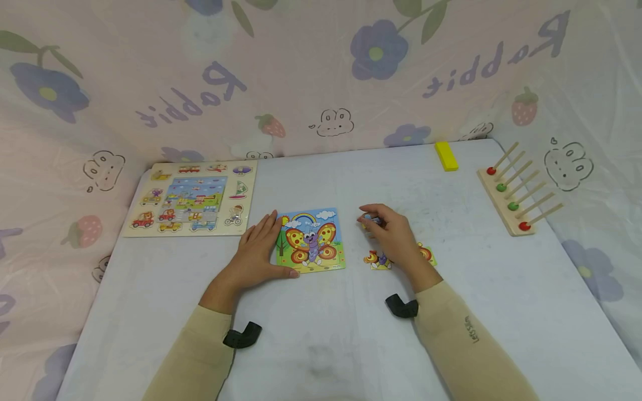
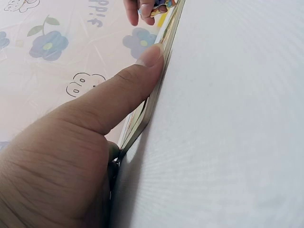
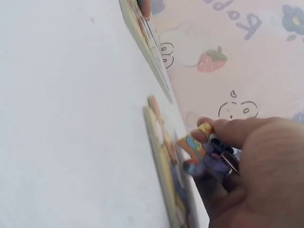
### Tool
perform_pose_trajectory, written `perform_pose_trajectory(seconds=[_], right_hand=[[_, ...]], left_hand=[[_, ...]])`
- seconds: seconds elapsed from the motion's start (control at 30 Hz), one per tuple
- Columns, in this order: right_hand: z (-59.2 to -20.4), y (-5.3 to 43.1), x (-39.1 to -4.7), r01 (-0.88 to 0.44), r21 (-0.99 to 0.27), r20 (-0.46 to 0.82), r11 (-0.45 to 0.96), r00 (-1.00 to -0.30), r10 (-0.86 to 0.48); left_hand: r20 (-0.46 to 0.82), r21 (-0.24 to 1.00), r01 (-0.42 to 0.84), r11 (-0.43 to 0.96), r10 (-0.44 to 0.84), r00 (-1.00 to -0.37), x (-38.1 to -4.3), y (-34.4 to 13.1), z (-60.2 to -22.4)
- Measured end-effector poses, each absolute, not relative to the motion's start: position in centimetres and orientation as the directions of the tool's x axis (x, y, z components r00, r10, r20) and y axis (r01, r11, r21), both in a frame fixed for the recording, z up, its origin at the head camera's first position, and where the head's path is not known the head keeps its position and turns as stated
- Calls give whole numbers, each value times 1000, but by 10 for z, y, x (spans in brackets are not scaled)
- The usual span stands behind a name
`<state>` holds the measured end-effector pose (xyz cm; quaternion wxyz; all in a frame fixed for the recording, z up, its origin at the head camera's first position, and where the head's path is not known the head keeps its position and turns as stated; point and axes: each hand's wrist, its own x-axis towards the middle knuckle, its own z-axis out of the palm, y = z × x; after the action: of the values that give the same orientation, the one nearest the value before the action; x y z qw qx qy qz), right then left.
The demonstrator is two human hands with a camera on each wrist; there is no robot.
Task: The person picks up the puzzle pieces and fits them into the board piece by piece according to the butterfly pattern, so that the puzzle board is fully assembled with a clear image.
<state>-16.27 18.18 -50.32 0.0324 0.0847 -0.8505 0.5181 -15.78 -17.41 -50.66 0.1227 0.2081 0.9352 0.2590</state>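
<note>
While bracing a square, multicoloured butterfly puzzle board (image 1: pixel 321 266), pinching a small purple-and-orange jigsaw piece (image 3: pixel 214 162).
Resting left hand (image 1: pixel 258 248) straight-fingered against its left edge, central on the white table (image 1: pixel 311 334); clamping the piece just to the right in right hand (image 1: pixel 395 234). Probably unfinished, with at least two loose yellow-and-orange butterfly pieces (image 1: pixel 374 262) near right, unplaced; cannot tell the number fitted.

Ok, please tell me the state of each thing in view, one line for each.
Butterfly puzzle board: flat, face up, picture whole
Left grip: fingers outstretched, touching the board
Right grip: pinching a puzzle piece
That puzzle piece: held, raised
Loose puzzle pieces: lying down, partly hidden
Vehicle puzzle board: flat, face up
Wooden peg rack: standing, pegs upward
Yellow block: lying down
</note>
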Motion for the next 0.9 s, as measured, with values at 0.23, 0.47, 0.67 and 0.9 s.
perform_pose_trajectory(seconds=[0.23, 0.47, 0.67, 0.9], right_hand=[[-501, 171, -159, -187, -906, 151, 379, -981, -122], [-499, 163, -155, -168, -915, 135, 367, -984, -115], [-499, 154, -151, -180, -916, 143, 358, -982, -127], [-499, 144, -147, -196, -934, 168, 297, -979, -118]], left_hand=[[-122, 536, 324, 779, 452, -884, -158, -174, -506], [-119, 540, 328, 776, 455, -882, -158, -174, -506], [-121, 540, 325, 776, 454, -883, -158, -174, -507], [-123, 542, 322, 776, 452, -883, -158, -174, -507]])
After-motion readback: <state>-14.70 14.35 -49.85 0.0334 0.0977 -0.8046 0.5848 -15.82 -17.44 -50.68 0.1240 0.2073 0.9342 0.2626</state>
